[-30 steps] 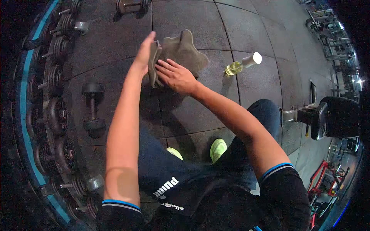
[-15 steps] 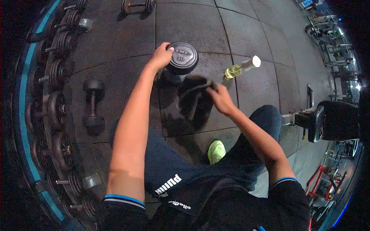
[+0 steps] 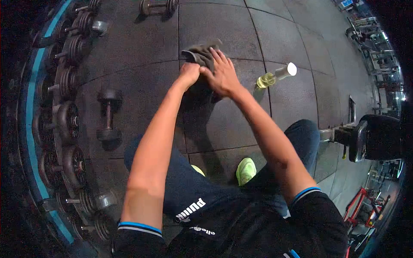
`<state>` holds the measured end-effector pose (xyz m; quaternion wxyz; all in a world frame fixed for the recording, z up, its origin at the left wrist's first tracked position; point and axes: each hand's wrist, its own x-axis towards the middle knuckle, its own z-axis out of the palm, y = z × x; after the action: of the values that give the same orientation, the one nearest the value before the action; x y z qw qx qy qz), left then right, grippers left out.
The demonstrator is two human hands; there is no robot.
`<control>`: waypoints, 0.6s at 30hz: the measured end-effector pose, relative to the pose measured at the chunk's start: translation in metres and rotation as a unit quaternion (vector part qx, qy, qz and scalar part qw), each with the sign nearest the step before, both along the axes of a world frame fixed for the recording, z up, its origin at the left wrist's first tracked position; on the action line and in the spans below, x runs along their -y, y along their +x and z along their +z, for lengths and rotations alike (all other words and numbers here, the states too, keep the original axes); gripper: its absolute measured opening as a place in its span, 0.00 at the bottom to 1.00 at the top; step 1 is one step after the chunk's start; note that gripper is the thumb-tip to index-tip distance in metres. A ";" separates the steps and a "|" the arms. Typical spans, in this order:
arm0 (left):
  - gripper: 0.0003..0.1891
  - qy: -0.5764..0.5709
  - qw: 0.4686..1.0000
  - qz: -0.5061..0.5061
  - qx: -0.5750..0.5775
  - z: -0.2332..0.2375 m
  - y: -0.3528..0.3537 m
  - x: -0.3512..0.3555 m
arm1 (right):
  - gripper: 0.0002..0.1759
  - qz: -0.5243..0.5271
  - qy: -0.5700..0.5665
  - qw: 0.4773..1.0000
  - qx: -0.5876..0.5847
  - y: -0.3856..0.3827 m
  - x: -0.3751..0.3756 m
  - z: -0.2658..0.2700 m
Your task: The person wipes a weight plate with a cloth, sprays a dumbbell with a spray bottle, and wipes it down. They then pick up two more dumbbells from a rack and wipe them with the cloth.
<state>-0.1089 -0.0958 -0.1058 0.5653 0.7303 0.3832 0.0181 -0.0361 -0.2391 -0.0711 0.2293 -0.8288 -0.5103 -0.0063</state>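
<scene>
Both hands meet over a dark dumbbell (image 3: 198, 91) standing on end on the floor, its top head now covered. My left hand (image 3: 188, 76) is closed against its left side, fingers mostly hidden. A dark grey cloth (image 3: 201, 54) drapes over the top. With fingers extended along the cloth, my right hand (image 3: 223, 76) presses and holds it on the dumbbell, thumb close to my left hand. To the right stands a clear spray bottle (image 3: 267, 80) with yellowish liquid and a white top.
Another dumbbell (image 3: 109, 115) lies on the rubber floor at left, and one more dumbbell (image 3: 158, 7) at the far edge. A rack of dumbbells (image 3: 73, 120) lines the left side. On the right is a padded bench (image 3: 378, 137), with a red frame (image 3: 356, 204) below.
My right hand has brought the cloth up and left onto the dumbbell's top, covering its marked face. My left hand has shifted slightly down along the side. The view has moved slightly.
</scene>
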 end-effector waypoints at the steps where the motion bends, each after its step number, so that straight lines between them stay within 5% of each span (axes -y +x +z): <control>1: 0.26 0.013 1.000 0.001 -0.001 -0.002 -0.003 0.002 | 0.37 0.038 -0.008 0.999 -0.008 0.011 0.002 0.006; 7: 0.23 0.073 0.992 0.103 0.011 -0.047 0.001 -0.008 | 0.36 0.116 -0.049 0.992 0.014 0.004 0.052 0.010; 8: 0.20 0.282 0.956 -0.065 0.042 -0.048 -0.009 -0.003 | 0.36 0.122 -0.048 0.991 0.007 0.005 0.052 0.011; 9: 0.19 0.317 0.938 -0.064 0.125 -0.002 -0.022 0.016 | 0.36 0.125 -0.044 0.991 0.003 0.009 0.050 0.012; 11: 0.19 0.432 0.883 -0.049 0.177 -0.049 -0.013 0.010 | 0.37 0.188 -0.041 0.981 0.027 0.015 0.025 0.017; 15: 0.18 0.336 0.918 -0.054 0.205 -0.048 -0.022 0.000 | 0.37 0.258 -0.046 0.964 0.038 0.032 0.007 0.010; 18: 0.15 0.304 0.932 -0.026 0.198 -0.023 -0.024 0.004 | 0.37 0.214 -0.065 0.974 0.041 0.044 0.035 0.011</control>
<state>-0.1326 -0.0995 -0.1284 0.3812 0.8583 0.2206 0.2633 0.0076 -0.2744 -0.0599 0.1500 -0.7122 -0.6845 0.0416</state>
